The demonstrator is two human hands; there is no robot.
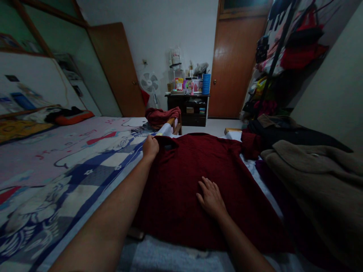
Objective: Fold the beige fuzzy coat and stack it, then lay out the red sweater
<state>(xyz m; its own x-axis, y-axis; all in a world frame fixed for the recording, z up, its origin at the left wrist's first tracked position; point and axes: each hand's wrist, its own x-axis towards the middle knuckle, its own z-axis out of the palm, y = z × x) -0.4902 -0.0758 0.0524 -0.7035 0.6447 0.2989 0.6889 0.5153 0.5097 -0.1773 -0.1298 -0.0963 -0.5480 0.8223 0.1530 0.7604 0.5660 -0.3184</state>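
Observation:
A dark red long-sleeved top (193, 162) lies spread flat in front of me, its neckline toward the far end. At its upper left, my left hand (150, 146) is closed on a sleeve, with the fingers wrapped over the cloth. My right hand (212, 197) rests palm down on the middle of the top, with the fingers stretched and a little apart. The other sleeve bends out at the far right, beside the coats. Light blue bedding (170, 253) shows under the near hem.
Left is a bed with a pink and blue patterned sheet (85, 166). A brown coat (317, 166) and a dark jacket (303, 132) lie on the right. A reddish folded cloth (163, 115) sits beyond. Farther off stand a fan (150, 82) and a black cabinet (176, 107).

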